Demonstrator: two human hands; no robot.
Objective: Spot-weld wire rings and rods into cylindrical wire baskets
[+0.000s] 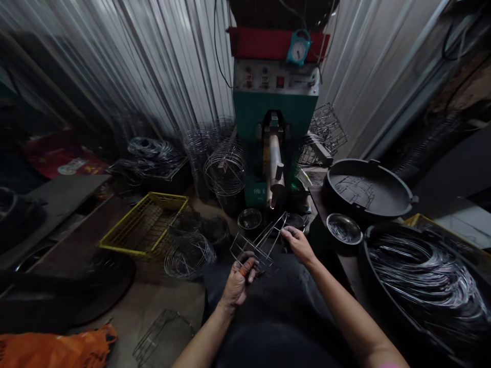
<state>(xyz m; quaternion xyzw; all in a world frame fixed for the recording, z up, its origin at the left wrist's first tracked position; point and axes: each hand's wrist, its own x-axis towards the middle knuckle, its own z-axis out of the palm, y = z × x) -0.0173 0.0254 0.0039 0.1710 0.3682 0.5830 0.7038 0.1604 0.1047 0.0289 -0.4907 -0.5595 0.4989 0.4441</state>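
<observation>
A small wire frame (261,248) of thin metal rods is held in front of my lap, below the tip of a green machine (245,122). My left hand (241,278) is closed on its lower left side, with something orange-brown around one finger. At the frame's upper right, the fingers of my right hand (298,243) pinch a rod. Just beyond the frame, the machine's metal arm (274,158) points toward me. A round metal dish (249,219) with small pieces sits beneath that arm, slightly left.
Left are a yellow basket (144,251), wire bundles (190,255) and another wire frame (163,335) on the floor. On the right stand a black pan (370,186), a bowl of small pieces (344,228) and a large tub (383,286) holding metal rings.
</observation>
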